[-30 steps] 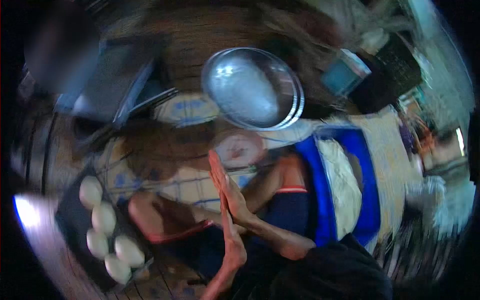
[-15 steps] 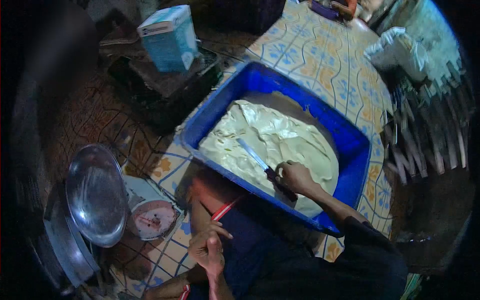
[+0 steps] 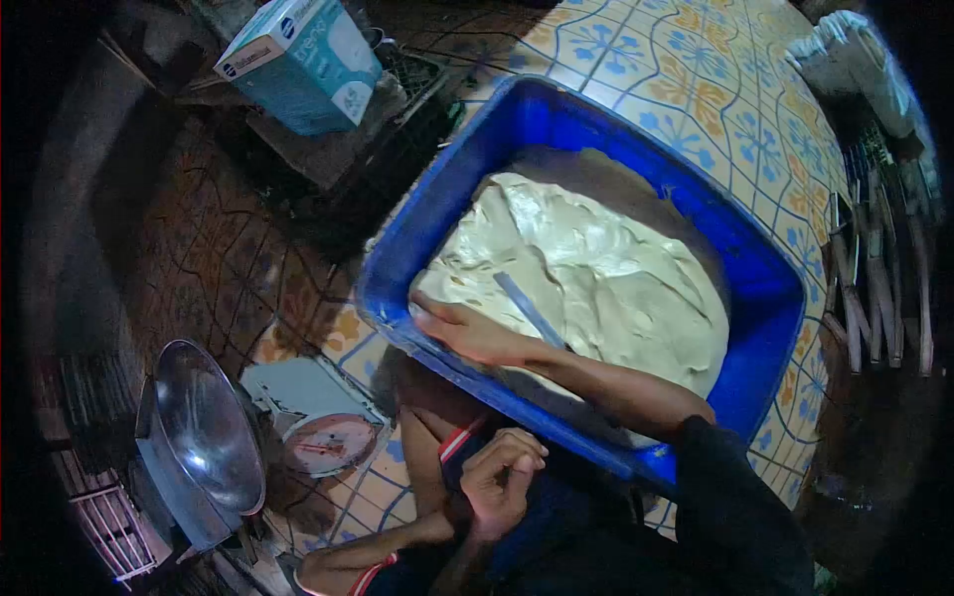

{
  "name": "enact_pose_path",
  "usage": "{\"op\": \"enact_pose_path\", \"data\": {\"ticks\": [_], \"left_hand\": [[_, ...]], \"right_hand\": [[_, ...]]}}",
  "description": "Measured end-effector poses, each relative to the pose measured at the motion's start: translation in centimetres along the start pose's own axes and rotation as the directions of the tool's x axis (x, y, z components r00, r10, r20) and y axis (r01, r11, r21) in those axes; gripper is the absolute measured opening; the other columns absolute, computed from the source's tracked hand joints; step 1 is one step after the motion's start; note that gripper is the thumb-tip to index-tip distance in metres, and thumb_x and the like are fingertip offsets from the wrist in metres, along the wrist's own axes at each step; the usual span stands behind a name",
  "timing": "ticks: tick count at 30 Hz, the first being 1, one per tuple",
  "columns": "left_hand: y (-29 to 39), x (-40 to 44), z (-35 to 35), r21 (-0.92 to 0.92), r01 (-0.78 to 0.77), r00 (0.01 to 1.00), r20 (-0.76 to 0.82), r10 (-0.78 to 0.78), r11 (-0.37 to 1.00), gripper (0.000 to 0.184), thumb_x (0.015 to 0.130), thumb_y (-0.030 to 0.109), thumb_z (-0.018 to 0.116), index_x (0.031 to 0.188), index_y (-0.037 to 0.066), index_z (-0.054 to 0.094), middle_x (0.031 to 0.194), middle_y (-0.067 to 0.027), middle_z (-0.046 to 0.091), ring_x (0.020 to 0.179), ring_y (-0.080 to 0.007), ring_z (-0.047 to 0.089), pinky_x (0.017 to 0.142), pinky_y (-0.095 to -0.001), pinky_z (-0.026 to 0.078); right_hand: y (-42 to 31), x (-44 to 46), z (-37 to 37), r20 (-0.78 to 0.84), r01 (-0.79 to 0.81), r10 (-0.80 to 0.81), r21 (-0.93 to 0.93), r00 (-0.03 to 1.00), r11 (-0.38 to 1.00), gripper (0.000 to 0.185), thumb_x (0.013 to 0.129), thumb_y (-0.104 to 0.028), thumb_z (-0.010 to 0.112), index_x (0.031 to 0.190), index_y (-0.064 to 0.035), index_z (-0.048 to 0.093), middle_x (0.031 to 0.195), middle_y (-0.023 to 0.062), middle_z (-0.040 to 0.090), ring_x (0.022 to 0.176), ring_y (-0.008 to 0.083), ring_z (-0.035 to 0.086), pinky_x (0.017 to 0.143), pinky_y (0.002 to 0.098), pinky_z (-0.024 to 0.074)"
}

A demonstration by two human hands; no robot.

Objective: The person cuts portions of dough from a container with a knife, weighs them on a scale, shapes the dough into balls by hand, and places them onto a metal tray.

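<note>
Well, right hand (image 3: 465,333) at edge of dough (image 3: 626,273) (blade (image 3: 525,306) beneath forearm (image 3: 621,385)).

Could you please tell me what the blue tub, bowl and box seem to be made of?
Tub: probably plastic, slightly glossy, judging by its solid blue colour and rounded corners.
Bowl: likely polished metal, from its grey sheen and bright highlight.
Box: apparently printed cardboard, given its flat panels and crisp edges.

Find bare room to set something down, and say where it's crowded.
Tiled floor lies bare beyond the blue tub, left of the wooden sticks; a darker patch shows between the teal box and metal bowl. Crowded: the tub's near-left, with the right hand, knife and dough, and the view's lower left, where the bowl stands beside the weighing scale.
</note>
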State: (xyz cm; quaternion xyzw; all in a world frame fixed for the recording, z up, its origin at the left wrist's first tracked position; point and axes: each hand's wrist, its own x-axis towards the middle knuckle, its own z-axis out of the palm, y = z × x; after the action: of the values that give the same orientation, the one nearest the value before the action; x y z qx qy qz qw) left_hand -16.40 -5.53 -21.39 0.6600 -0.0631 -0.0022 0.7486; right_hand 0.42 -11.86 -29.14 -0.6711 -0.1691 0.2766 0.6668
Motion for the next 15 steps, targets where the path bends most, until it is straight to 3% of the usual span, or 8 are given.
{"op": "enact_pose_path", "data": {"ticks": [1,3,4,7,9,11,12,15], "left_hand": [[0.2,0.2,-0.2,-0.010,0.001,1.000,-0.017,-0.001,1.000,0.019,0.090,0.006,0.054,0.073,-0.003,0.057,0.069,-0.0102,0.059,0.073,-0.0226,0.061,0.070,-0.0349,0.048],[0.1,0.0,-1.3,0.016,-0.001,0.998,-0.063,0.002,1.000,0.021,0.091,0.006,0.053,0.073,-0.003,0.057,0.069,-0.0109,0.059,0.073,-0.0231,0.061,0.070,-0.0351,0.049],[0.0,-0.3,-2.1,0.033,0.000,0.995,-0.095,0.003,0.999,0.023,0.092,0.007,0.052,0.073,-0.004,0.057,0.069,-0.0115,0.059,0.073,-0.0236,0.062,0.070,-0.0353,0.049],[-0.4,-1.1,-5.0,0.090,0.002,0.971,-0.239,0.019,0.996,0.025,0.092,0.007,0.050,0.071,-0.005,0.057,0.070,-0.0129,0.060,0.073,-0.0250,0.062,0.070,-0.0357,0.049],[-0.8,-2.2,-6.4,0.058,0.062,0.934,-0.355,-0.038,0.996,0.026,0.092,0.006,0.049,0.070,-0.006,0.057,0.070,-0.0140,0.060,0.072,-0.0252,0.062,0.070,-0.0367,0.050],[-0.6,-3.3,-7.6,-0.005,0.085,0.855,-0.513,-0.076,0.996,0.029,0.092,0.010,0.049,0.069,-0.006,0.057,0.070,-0.0146,0.060,0.070,-0.0246,0.061,0.068,-0.0371,0.049],[-0.2,-3.8,-8.0,-0.002,0.072,0.852,-0.519,-0.063,0.997,0.029,0.092,0.010,0.049,0.069,-0.006,0.057,0.070,-0.0146,0.060,0.070,-0.0246,0.061,0.068,-0.0371,0.049],[1.0,-5.4,-9.6,0.112,-0.047,0.821,-0.562,0.102,0.993,0.036,0.096,0.022,0.046,0.073,-0.004,0.054,0.078,-0.0137,0.060,0.075,-0.0240,0.058,0.071,-0.0372,0.048]], "right_hand": [[-0.3,1.4,0.9,0.010,0.006,-0.006,0.004,1.000,1.000,0.077,0.097,-0.055,0.033,0.143,0.0061,0.022,0.139,0.0273,0.041,0.127,0.0347,0.043,0.107,0.0349,0.0295],[-0.7,3.7,2.6,0.220,-0.302,0.268,0.139,0.938,0.943,0.073,0.098,-0.052,0.033,0.144,0.0033,0.024,0.148,0.0164,0.032,0.134,0.0216,0.033,0.111,0.0302,0.0196],[-0.8,3.8,3.1,0.240,-0.300,0.263,0.132,0.935,0.945,0.073,0.098,-0.052,0.033,0.144,0.0033,0.024,0.148,0.0164,0.032,0.134,0.0216,0.033,0.111,0.0302,0.0196],[-1.1,2.0,3.1,0.096,-0.043,0.036,0.073,0.995,0.996,0.079,0.095,-0.063,0.021,0.147,-0.0031,0.021,0.149,0.0147,0.030,0.135,0.0235,0.030,0.112,0.0329,0.0187],[-2.5,1.7,2.1,0.222,-0.137,0.114,0.090,0.968,0.986,0.082,0.094,-0.065,0.018,0.146,-0.0009,0.024,0.149,0.0172,0.029,0.136,0.0258,0.028,0.112,0.0344,0.0203],[1.0,2.9,2.8,0.173,0.169,-0.137,-0.188,0.975,0.967,0.081,0.095,-0.064,0.019,0.146,-0.0007,0.023,0.150,0.0190,0.027,0.138,0.0271,0.027,0.112,0.0346,0.0214],[-4.0,3.2,3.1,0.192,-0.202,0.193,0.030,0.962,0.979,0.081,0.095,-0.063,0.019,0.145,0.0006,0.025,0.150,0.0192,0.026,0.139,0.0279,0.026,0.112,0.0351,0.0198],[-5.3,1.1,2.3,0.167,0.012,-0.004,-0.050,0.986,0.999,0.084,0.094,-0.065,0.023,0.143,0.0028,0.028,0.151,0.0193,0.025,0.139,0.0274,0.026,0.114,0.0365,0.0183]]}}
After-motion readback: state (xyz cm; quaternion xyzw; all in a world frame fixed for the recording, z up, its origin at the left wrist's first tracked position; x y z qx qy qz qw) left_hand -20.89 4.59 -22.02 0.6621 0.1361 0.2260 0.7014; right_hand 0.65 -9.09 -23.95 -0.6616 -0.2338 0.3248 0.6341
